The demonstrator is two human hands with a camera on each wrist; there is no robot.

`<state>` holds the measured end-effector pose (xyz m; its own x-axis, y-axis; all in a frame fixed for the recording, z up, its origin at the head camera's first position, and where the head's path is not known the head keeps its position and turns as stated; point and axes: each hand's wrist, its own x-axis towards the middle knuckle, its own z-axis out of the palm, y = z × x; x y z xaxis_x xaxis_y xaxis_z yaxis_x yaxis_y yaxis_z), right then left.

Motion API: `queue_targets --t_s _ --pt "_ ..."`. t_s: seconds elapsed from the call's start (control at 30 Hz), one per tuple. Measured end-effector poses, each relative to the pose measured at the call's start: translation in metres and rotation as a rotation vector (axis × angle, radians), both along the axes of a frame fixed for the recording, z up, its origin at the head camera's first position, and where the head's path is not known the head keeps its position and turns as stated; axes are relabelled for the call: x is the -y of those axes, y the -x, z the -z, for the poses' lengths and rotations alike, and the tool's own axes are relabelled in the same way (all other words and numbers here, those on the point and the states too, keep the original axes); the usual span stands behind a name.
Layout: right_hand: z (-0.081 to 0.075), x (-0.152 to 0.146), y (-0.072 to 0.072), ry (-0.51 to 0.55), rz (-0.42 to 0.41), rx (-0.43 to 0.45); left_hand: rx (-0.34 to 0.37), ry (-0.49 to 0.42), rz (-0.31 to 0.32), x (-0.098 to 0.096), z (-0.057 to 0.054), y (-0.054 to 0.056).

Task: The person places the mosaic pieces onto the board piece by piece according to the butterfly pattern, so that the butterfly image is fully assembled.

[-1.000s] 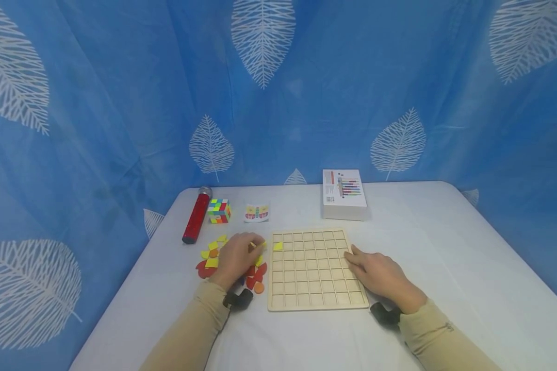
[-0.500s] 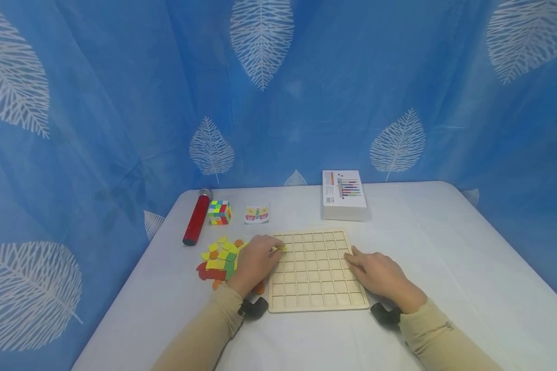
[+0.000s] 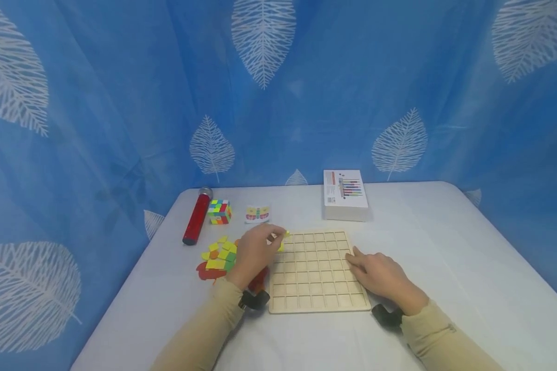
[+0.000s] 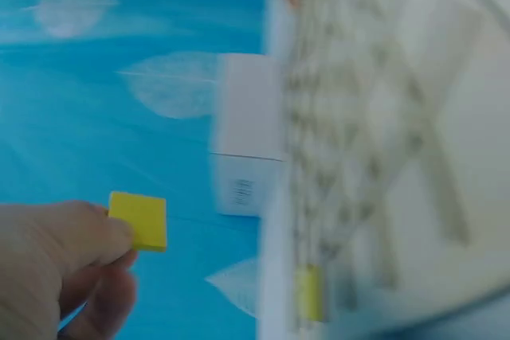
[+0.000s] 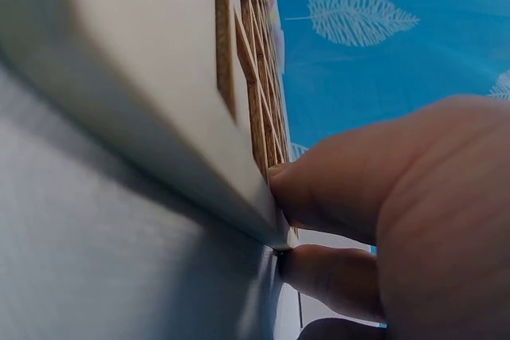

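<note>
My left hand (image 3: 254, 252) pinches a yellow square tile (image 4: 147, 224) between thumb and fingers, above the upper left corner of the wooden grid board (image 3: 317, 275). Another yellow tile (image 4: 311, 294) lies on the board and shows blurred in the left wrist view. At the board's right edge, my right hand (image 3: 382, 275) grips the rim; the right wrist view has the thumb (image 5: 319, 177) over the edge and a finger lower at its side. Left of the board is a loose heap of yellow tiles (image 3: 215, 264), with red, green and orange pieces, partly hidden by my left hand.
A red microphone (image 3: 197, 216) lies at the table's left side, beside a puzzle cube (image 3: 219, 212). Behind the left hand is a small picture card (image 3: 257, 214). A white box (image 3: 345, 196) stands at the back. A blue leaf-patterned curtain (image 3: 306, 103) hangs behind the table.
My left hand has moved from the heap to the right and then up, carrying a yellow tile over the board's upper left corner. My right hand has stayed at the board's edge.
</note>
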<state>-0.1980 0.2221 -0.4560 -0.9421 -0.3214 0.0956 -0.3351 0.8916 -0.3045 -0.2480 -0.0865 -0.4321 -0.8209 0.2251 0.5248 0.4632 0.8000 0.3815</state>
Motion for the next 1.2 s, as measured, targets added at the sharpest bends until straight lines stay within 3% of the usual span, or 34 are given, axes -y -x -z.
queue_targets --t_s 0.07,0.13,0.27,0.37,0.5,0.63,0.97,1.2 --pt "-0.001 -0.001 0.000 0.000 0.002 -0.001 -0.042 -0.055 -0.009 -0.003 -0.003 0.000" --pt "-0.002 -0.002 0.000 -0.001 0.006 0.001 -0.059 -0.054 -0.022 -0.007 0.000 0.001" --pt "-0.003 -0.001 0.001 0.005 0.002 0.014 0.010 0.046 -0.051 -0.012 0.015 0.003" --pt "-0.003 0.000 0.001 0.009 0.003 0.016 0.049 0.130 -0.037 -0.013 0.024 0.004" --pt "-0.004 0.001 0.001 0.017 0.010 0.015 0.029 0.204 -0.003 -0.010 0.031 0.004" --pt "-0.004 0.001 0.000 0.025 0.010 0.014 0.004 0.241 0.009 -0.007 0.033 0.003" --pt "0.001 -0.001 -0.001 0.037 0.016 0.022 0.023 0.348 0.001 -0.008 0.033 -0.002" --pt "0.001 0.000 -0.002 0.037 0.014 0.022 -0.025 0.387 0.066 -0.008 0.036 -0.004"
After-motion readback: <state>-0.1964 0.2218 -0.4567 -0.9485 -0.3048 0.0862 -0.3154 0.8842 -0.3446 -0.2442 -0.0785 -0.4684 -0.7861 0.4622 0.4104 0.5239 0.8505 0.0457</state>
